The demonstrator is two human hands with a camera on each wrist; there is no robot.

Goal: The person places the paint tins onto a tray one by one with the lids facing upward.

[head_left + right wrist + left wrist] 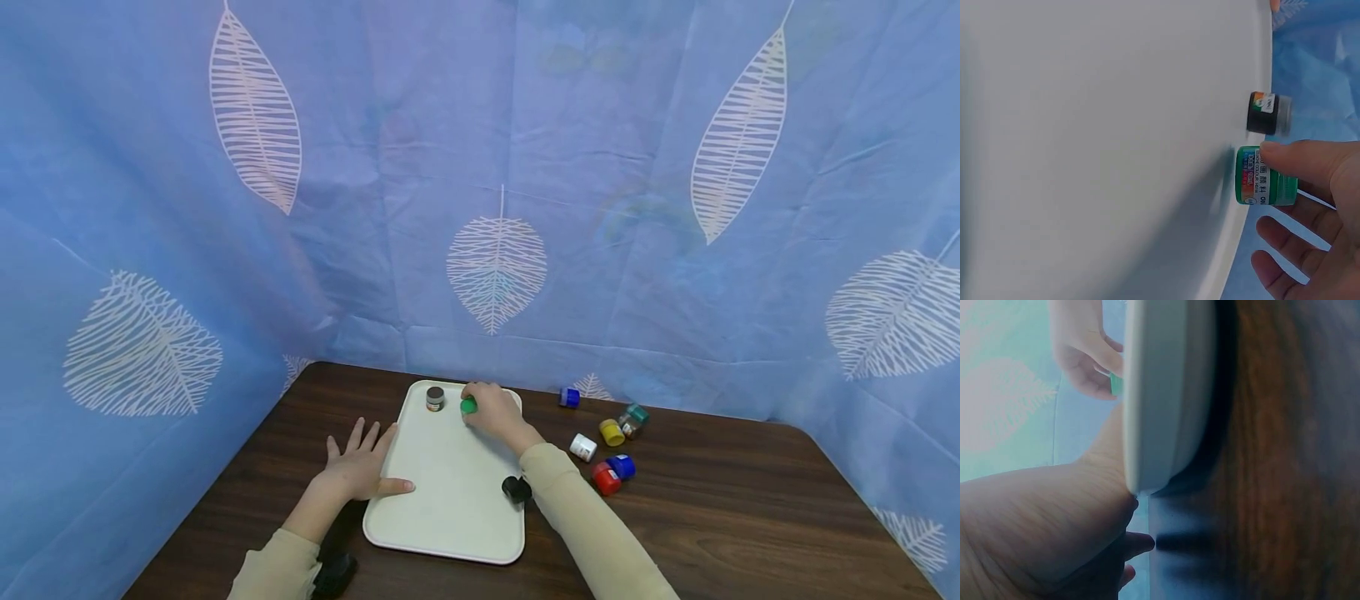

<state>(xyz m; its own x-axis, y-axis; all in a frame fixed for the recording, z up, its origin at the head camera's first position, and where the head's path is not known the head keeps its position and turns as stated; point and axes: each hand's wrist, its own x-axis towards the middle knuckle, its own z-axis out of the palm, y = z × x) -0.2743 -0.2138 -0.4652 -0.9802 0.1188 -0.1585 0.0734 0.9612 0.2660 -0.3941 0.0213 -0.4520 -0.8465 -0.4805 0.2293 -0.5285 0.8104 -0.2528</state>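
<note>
your right hand (493, 410) pinches the small green-lidded paint jar (1265, 175) upright at the far edge of the white plastic tray (450, 492).
the brown-lidded jar (435, 398) stands just left of it, apparently not touching; your left hand (360, 462) lies flat and released on the tray's near-left rim.

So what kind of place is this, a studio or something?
Probably a staged tabletop set, not a real workroom: a leaf-print blue cloth screens a dark wooden table, with a white tray and small paint jars.

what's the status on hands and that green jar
Right hand grips green paint jar at tray's far edge, beside dark jar. Left hand flat, steadying tray's near-left rim. Nothing in the way.
</note>
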